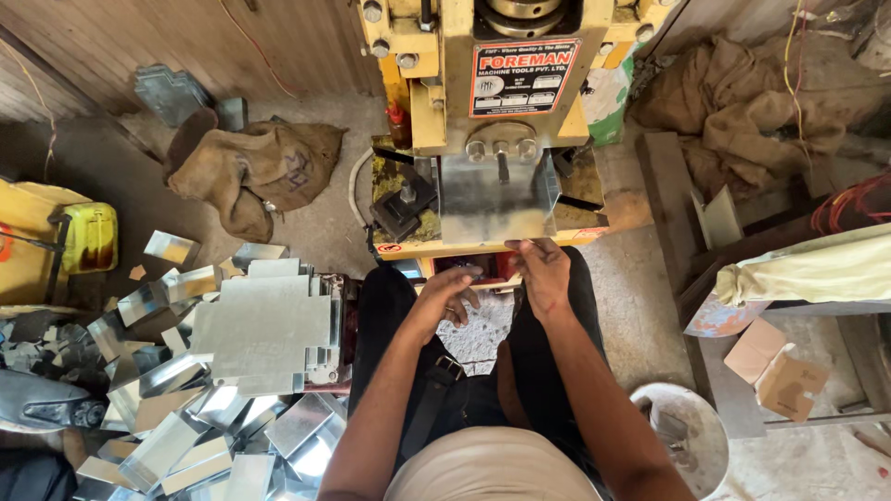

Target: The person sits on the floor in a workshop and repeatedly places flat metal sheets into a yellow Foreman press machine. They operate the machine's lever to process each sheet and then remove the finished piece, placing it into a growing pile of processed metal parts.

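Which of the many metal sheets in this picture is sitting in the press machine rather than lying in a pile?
The flat sheet on the yellow press, its near edge pinched by the right hand. All others lie stacked or scattered on the floor at left.

1. This is a small metal workshop, seen from above by a person seated on the floor side of a machine.
2. A yellow press machine (483,102) stands in front, with a sheet of shiny metal (497,199) lying on its bed.
3. A stack of cut metal blanks (264,325) sits to the left, with folded metal pieces (176,436) heaped loosely around it.
4. The floor is bare concrete (316,213), dusty and littered.
5. Burlap sacks (255,172), cardboard scraps (775,366), a white bucket (691,436) and loose wires (849,199) lie about.
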